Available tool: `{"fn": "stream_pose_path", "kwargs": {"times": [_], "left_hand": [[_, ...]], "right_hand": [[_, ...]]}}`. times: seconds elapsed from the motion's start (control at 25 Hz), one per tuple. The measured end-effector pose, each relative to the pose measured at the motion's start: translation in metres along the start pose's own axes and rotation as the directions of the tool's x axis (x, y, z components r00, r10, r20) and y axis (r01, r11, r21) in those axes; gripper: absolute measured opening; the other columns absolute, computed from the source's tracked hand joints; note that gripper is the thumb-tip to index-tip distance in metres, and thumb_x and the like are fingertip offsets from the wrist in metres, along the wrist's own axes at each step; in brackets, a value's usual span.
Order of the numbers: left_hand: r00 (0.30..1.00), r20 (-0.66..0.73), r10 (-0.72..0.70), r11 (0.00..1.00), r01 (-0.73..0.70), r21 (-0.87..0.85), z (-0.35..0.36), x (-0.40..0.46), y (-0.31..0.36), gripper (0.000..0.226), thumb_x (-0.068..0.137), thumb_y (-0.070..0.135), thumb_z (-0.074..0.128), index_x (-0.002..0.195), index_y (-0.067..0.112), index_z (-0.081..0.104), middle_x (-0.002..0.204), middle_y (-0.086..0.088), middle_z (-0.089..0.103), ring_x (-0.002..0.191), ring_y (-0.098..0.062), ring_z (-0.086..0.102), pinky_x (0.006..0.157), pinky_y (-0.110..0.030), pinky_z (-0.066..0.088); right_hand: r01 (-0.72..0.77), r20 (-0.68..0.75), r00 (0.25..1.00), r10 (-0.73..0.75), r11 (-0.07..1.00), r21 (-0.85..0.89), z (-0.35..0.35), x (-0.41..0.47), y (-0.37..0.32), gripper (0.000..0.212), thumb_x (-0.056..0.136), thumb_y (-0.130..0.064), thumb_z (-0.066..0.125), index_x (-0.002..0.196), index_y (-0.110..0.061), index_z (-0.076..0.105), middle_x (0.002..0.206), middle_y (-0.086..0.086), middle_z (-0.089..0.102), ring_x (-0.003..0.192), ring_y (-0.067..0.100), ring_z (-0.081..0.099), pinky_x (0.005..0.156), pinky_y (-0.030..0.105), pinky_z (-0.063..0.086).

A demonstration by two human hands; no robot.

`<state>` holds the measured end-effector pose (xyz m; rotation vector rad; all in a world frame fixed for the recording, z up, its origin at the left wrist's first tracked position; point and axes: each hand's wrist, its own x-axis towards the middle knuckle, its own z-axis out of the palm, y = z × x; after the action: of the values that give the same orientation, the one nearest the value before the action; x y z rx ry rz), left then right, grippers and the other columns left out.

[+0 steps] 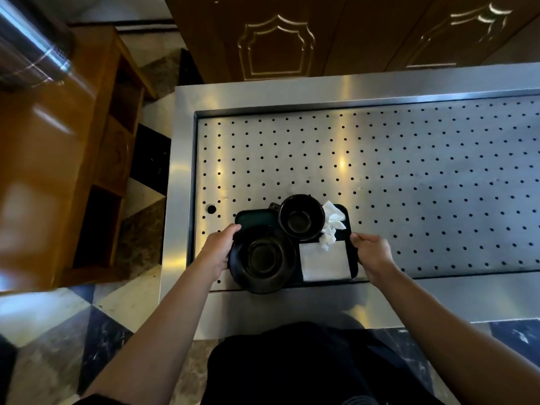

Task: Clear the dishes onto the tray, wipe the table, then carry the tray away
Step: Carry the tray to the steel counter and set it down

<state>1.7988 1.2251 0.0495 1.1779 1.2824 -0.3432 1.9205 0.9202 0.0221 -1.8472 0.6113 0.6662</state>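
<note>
A dark tray (253, 218) rests on the perforated steel counter (409, 176) near its front edge. On it sit a wide black plate (263, 258) at the front left, a black bowl (301, 217) behind it, a crumpled white tissue (331, 226) and a flat white napkin (325, 263) at the right. My left hand (219, 247) grips the tray's left edge beside the plate. My right hand (372, 251) holds the tray's right edge, fingers curled over it.
A wooden shelf unit (96, 159) stands left of the counter across a strip of checkered floor (146, 200). Brown carved cabinet doors (277, 42) rise behind the counter. A round drain hole (211, 209) lies left of the tray.
</note>
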Motion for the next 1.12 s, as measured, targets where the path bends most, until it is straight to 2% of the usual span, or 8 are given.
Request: {"fn": "stream_pose_path", "kwargs": {"times": [0.16,0.32,0.44,0.52,0.72,0.84,0.96,1.12], "left_hand": [[1.0,0.005,-0.028,1.0,0.028,-0.003,0.003,0.01,0.003,0.045,0.094,0.047,0.062,0.12,0.01,0.066,0.11,-0.013,0.072,0.097,-0.029,0.067,0.091,-0.049,0.057],[0.999,-0.008,-0.042,0.999,0.042,0.025,0.005,0.017,0.003,0.047,0.092,0.049,0.063,0.117,0.01,0.068,0.105,-0.012,0.073,0.094,-0.028,0.068,0.091,-0.048,0.057],[0.998,-0.033,-0.056,0.997,0.058,0.045,0.005,0.02,0.003,0.048,0.092,0.053,0.061,0.116,0.012,0.068,0.107,-0.011,0.073,0.098,-0.027,0.068,0.095,-0.05,0.057],[0.997,-0.041,-0.062,0.997,0.064,0.052,0.004,0.02,0.003,0.051,0.092,0.056,0.058,0.117,0.012,0.068,0.108,-0.011,0.073,0.099,-0.027,0.067,0.094,-0.049,0.057],[0.998,-0.041,-0.041,0.995,0.044,0.092,0.002,0.021,0.003,0.053,0.095,0.057,0.055,0.113,0.01,0.069,0.1,-0.009,0.072,0.093,-0.025,0.068,0.074,-0.037,0.056],[0.998,-0.045,-0.037,0.992,0.042,0.119,0.002,0.019,0.004,0.054,0.093,0.059,0.055,0.113,0.011,0.069,0.104,-0.011,0.074,0.096,-0.026,0.07,0.082,-0.041,0.06],[0.999,-0.038,-0.009,0.987,0.015,0.161,0.001,0.018,0.001,0.051,0.094,0.057,0.053,0.112,0.012,0.068,0.107,-0.012,0.073,0.099,-0.027,0.069,0.089,-0.045,0.06],[0.993,-0.08,0.083,0.956,-0.056,0.288,0.0,0.015,-0.003,0.054,0.093,0.055,0.05,0.112,0.008,0.068,0.106,-0.014,0.071,0.1,-0.031,0.067,0.099,-0.051,0.055]], "right_hand": [[-0.033,0.006,0.999,0.033,0.999,-0.016,0.0,0.011,0.0,0.039,0.097,-0.014,0.066,0.061,-0.024,0.077,0.109,0.025,0.072,0.1,0.032,0.071,0.099,0.06,0.051],[-0.041,-0.008,0.999,0.041,0.998,-0.037,0.001,0.016,0.001,0.032,0.097,-0.013,0.065,0.069,-0.025,0.073,0.091,0.01,0.077,0.108,0.038,0.07,0.099,0.054,0.054],[-0.042,-0.001,0.999,0.042,0.997,-0.069,0.002,0.018,0.005,0.035,0.096,-0.017,0.066,0.063,-0.025,0.074,0.101,0.022,0.075,0.108,0.043,0.068,0.098,0.058,0.054],[-0.053,0.0,0.999,0.053,0.995,-0.083,0.004,0.017,0.006,0.035,0.096,-0.019,0.066,0.063,-0.026,0.075,0.1,0.021,0.076,0.106,0.042,0.069,0.099,0.056,0.054],[-0.054,-0.014,0.998,0.053,0.994,-0.094,0.006,0.01,0.002,0.034,0.098,-0.016,0.065,0.066,-0.027,0.071,0.1,0.014,0.076,0.109,0.034,0.068,0.1,0.053,0.054],[-0.026,-0.017,1.0,0.023,0.981,-0.192,0.005,0.006,-0.004,0.03,0.097,-0.02,0.064,0.069,-0.026,0.075,0.093,0.012,0.078,0.102,0.034,0.071,0.095,0.048,0.057],[0.046,-0.008,0.999,-0.053,0.921,-0.386,0.005,0.0,-0.012,0.022,0.097,-0.021,0.06,0.09,-0.017,0.08,0.095,0.012,0.077,0.095,0.034,0.069,0.087,0.04,0.057],[0.131,-0.012,0.987,-0.158,0.855,-0.501,0.003,-0.01,-0.018,0.03,0.095,-0.019,0.05,0.089,-0.014,0.079,0.085,0.009,0.075,0.085,0.031,0.066,0.075,0.033,0.053]]}}
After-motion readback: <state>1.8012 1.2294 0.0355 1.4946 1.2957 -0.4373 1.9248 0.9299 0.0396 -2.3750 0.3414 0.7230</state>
